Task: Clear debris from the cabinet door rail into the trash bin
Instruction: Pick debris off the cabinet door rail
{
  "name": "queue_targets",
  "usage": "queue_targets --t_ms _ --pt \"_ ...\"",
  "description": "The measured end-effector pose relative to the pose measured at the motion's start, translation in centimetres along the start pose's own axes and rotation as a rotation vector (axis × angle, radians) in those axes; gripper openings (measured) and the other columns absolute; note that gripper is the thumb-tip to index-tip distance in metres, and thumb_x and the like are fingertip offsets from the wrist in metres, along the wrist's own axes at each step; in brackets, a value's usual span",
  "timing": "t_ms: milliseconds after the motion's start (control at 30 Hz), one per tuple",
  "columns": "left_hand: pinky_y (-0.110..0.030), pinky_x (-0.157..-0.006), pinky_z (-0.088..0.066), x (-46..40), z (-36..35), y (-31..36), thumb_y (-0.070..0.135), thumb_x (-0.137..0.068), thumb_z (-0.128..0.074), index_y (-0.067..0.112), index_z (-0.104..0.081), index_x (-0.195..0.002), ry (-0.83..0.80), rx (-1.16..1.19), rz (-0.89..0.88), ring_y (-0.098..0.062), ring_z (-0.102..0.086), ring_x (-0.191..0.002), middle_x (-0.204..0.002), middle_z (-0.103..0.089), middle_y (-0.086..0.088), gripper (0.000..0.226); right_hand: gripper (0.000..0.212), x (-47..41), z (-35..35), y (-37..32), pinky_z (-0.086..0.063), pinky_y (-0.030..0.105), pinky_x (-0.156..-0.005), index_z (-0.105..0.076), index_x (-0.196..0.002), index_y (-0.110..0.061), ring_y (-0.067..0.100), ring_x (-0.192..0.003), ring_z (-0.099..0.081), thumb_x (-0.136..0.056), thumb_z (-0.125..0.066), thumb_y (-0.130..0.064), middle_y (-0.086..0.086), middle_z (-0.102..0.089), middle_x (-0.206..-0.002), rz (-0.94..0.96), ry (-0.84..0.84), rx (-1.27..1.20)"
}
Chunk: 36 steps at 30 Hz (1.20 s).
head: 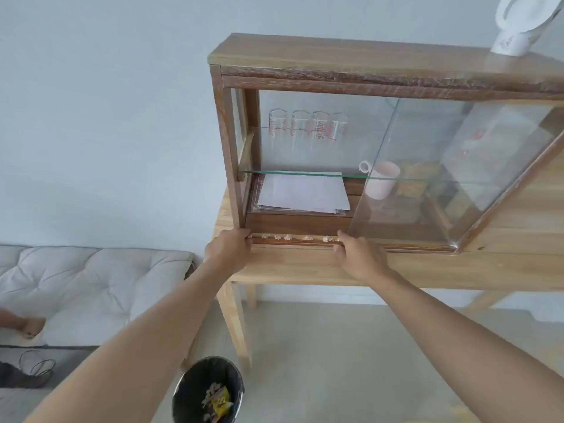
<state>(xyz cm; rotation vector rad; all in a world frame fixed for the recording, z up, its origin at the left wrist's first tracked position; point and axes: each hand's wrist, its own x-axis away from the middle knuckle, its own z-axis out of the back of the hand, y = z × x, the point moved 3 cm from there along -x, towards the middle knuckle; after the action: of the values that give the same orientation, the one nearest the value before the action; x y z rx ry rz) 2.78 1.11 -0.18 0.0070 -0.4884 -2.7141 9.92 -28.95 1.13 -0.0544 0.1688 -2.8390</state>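
A wooden cabinet with sliding glass doors stands on a light wood table. Its bottom door rail holds several pale crumpled bits of debris in a row. My left hand rests at the rail's left end by the cabinet's corner post, fingers curled on the edge. At the right end of the debris row, my right hand has its fingertips touching the rail. Whether either hand pinches debris is hidden. A black trash bin sits on the floor below, with scraps and a yellow wrapper inside.
The glass door is slid to the right, leaving the left half open. Inside are glass beakers, a stack of papers and a pink mug. A white object stands on the cabinet top. A quilted cushion lies at left.
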Motion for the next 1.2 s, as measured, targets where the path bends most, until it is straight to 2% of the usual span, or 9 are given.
queue_targets --t_ms 100,167,267,400,500,667,867,1000,1200 --pt "-0.032 -0.051 -0.033 -0.1 -0.5 -0.3 0.025 -0.097 -0.044 0.028 -0.068 -0.084 0.167 -0.055 -0.012 -0.036 -0.057 -0.066 -0.072 -0.064 -0.002 0.027 0.048 -0.1 -0.4 0.2 -0.055 0.043 -0.081 -0.054 -0.154 -0.027 0.036 -0.112 -0.073 -0.109 -0.045 -0.041 0.011 -0.08 -0.116 0.027 0.078 0.028" --pt "-0.03 -0.048 -0.028 0.5 -0.8 -0.2 0.023 -0.093 -0.045 0.027 -0.063 -0.077 0.21 -0.076 -0.008 -0.036 -0.054 -0.059 -0.06 -0.053 0.002 0.025 0.044 0.4 -0.5 0.2 -0.055 0.042 -0.081 -0.061 -0.149 -0.03 0.036 -0.11 -0.074 -0.108 -0.047 -0.039 0.009 -0.082 -0.115 0.004 0.111 -0.003" --pt "-0.035 -0.054 -0.039 0.8 -0.7 0.1 0.027 -0.1 -0.046 0.031 -0.069 -0.089 0.243 -0.062 -0.034 -0.036 -0.053 -0.061 -0.067 -0.061 -0.002 0.026 0.035 0.5 -0.7 0.9 -0.057 0.042 -0.078 -0.072 -0.134 -0.033 0.038 -0.103 -0.076 -0.108 -0.05 -0.036 0.006 -0.083 -0.108 -0.006 0.182 -0.046" --pt "-0.039 -0.061 -0.044 0.8 -0.4 1.2 0.017 -0.103 -0.047 0.017 -0.066 -0.105 0.194 -0.028 -0.037 -0.039 -0.061 -0.073 -0.084 -0.07 -0.01 0.019 0.027 0.3 -0.9 1.1 -0.054 0.039 -0.07 -0.078 -0.113 -0.031 0.038 -0.091 -0.075 -0.105 -0.054 -0.039 0.003 -0.083 -0.091 -0.037 0.248 -0.143" --pt "-0.041 -0.061 -0.043 0.8 -0.3 2.2 0.011 -0.105 -0.045 0.009 -0.059 -0.11 0.146 -0.083 -0.064 -0.042 -0.068 -0.08 -0.095 -0.074 -0.016 0.014 0.025 -0.2 -0.6 0.5 -0.054 0.038 -0.072 -0.079 -0.116 -0.036 0.035 -0.094 -0.075 -0.104 -0.058 -0.041 -0.003 -0.084 -0.095 -0.069 0.257 -0.279" --pt "-0.043 -0.066 -0.053 0.7 -0.2 3.3 0.019 -0.109 -0.044 0.014 -0.06 -0.114 0.147 0.026 -0.069 -0.04 -0.069 -0.083 -0.095 -0.074 -0.012 0.018 0.022 -0.8 -0.8 -0.4 -0.043 0.034 -0.065 -0.079 -0.108 -0.035 0.029 -0.088 -0.073 -0.103 -0.059 -0.044 -0.006 -0.079 -0.085 -0.056 0.178 -0.333" --pt "-0.038 -0.062 -0.047 -0.1 -1.1 3.5 0.024 -0.108 -0.047 0.019 -0.062 -0.113 0.159 0.098 -0.064 -0.033 -0.062 -0.074 -0.094 -0.075 -0.008 0.018 0.019 -1.3 -1.1 -0.6 -0.043 0.035 -0.064 -0.072 -0.103 -0.026 0.031 -0.086 -0.071 -0.104 -0.06 -0.039 -0.008 -0.066 -0.071 -0.014 0.102 -0.347" --pt "-0.042 -0.069 -0.057 -0.3 -0.9 3.5 0.027 -0.107 -0.051 0.021 -0.065 -0.111 0.106 0.133 -0.03 -0.034 -0.07 -0.086 -0.097 -0.075 -0.006 0.016 0.023 -2.0 -1.1 -0.7 -0.053 0.041 -0.072 -0.066 -0.105 -0.022 0.034 -0.094 -0.071 -0.106 -0.054 -0.041 -0.002 -0.074 -0.084 -0.02 0.02 -0.388" --pt "-0.046 -0.073 -0.065 -1.5 -0.5 4.3 0.022 -0.104 -0.052 0.017 -0.067 -0.102 -0.051 0.127 0.004 -0.028 -0.075 -0.074 -0.076 -0.076 -0.005 0.016 0.027 -2.7 -1.0 -1.6 -0.051 0.042 -0.078 -0.057 -0.116 -0.016 0.037 -0.107 -0.07 -0.109 -0.042 -0.037 0.009 -0.077 -0.11 -0.037 -0.029 -0.286"
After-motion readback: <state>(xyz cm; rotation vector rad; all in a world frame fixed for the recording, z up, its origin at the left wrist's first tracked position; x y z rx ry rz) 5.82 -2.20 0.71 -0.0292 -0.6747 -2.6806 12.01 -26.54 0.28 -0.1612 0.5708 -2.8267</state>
